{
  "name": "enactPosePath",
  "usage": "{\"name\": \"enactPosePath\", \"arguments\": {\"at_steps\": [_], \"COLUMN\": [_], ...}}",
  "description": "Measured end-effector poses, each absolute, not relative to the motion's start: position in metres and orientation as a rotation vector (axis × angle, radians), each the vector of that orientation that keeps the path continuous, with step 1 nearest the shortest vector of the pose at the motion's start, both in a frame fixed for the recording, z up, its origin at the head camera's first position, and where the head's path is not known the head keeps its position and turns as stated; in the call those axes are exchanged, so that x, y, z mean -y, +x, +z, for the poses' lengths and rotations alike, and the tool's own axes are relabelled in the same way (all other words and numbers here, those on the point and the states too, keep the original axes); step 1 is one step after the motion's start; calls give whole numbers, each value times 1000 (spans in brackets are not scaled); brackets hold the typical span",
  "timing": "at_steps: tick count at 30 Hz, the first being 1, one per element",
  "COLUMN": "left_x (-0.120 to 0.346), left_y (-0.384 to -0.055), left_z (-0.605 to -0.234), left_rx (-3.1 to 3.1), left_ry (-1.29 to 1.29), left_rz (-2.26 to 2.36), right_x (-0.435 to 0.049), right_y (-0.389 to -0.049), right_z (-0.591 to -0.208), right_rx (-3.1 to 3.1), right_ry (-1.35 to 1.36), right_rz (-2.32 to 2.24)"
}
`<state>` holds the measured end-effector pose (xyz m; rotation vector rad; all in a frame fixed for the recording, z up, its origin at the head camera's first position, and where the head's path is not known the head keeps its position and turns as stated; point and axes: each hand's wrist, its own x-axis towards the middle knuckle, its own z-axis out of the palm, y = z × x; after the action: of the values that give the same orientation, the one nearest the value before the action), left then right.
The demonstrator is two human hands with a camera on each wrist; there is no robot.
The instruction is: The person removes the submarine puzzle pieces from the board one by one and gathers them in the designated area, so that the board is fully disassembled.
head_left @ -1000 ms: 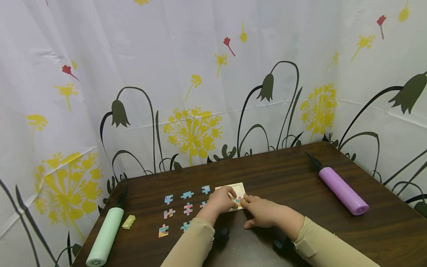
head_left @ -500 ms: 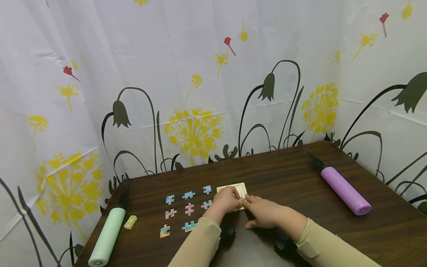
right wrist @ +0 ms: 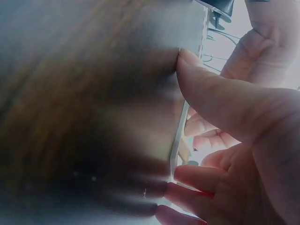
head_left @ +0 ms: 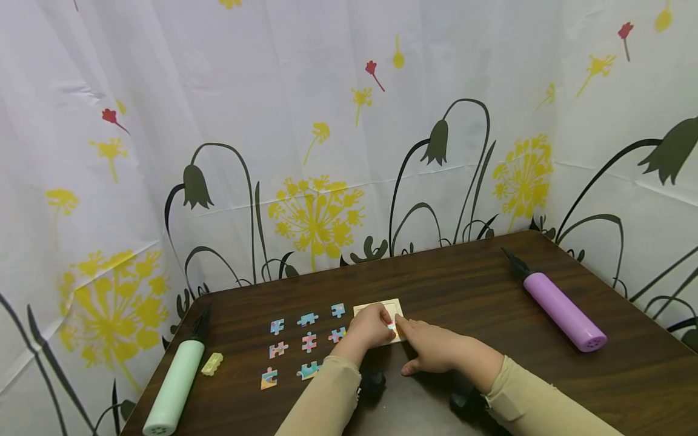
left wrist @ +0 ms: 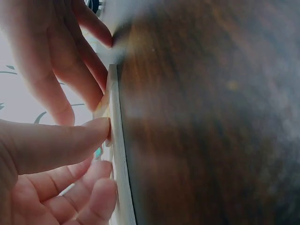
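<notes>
A small pale wooden puzzle tray lies on the table under both hands. My left hand reaches over it from the left and pinches a puzzle piece, mostly covered by the fingers, down at the tray's near right part. In the left wrist view the thumb is right at the tray's edge, with a bit of teal showing beneath. My right hand lies with extended fingers against the tray's right side, its thumb down on the tabletop.
Several loose puzzle pieces lie in rows left of the tray. A yellow block and a mint-green hand pump are at the table's left; a purple hand pump is at the right. A patterned curtain hangs behind.
My left hand has shifted slightly right, its fingers now covering more of the piece and closer to the right hand's fingertips. The right hand stays nearly still at the tray's side.
</notes>
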<state>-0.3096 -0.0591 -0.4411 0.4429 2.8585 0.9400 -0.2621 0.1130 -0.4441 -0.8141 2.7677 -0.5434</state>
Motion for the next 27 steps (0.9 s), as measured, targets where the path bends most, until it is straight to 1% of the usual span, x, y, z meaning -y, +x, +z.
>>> {"name": "enactPosePath", "arguments": {"at_steps": [7,12,19,27], "left_x": [62,75,108,150], "left_y": [-313,-316,-315,-297], "left_z": [-443,-440,-427,-416], "left_rx": [-2796,-2798,-2810,-2802], "left_ry": [397,373,302,305], "left_rz": [1154,1235,1253,1188], "right_x": [-113,-112,-109,-109], "right_y": [-262,-261,-261,-260], "right_z": [-443,-442,-440,-442], "right_rx": [-2765,-2765,-2770,-2776], "right_ry": [-802,-796,-773,-794], "right_rz": [-530,-504,-439,-426]}}
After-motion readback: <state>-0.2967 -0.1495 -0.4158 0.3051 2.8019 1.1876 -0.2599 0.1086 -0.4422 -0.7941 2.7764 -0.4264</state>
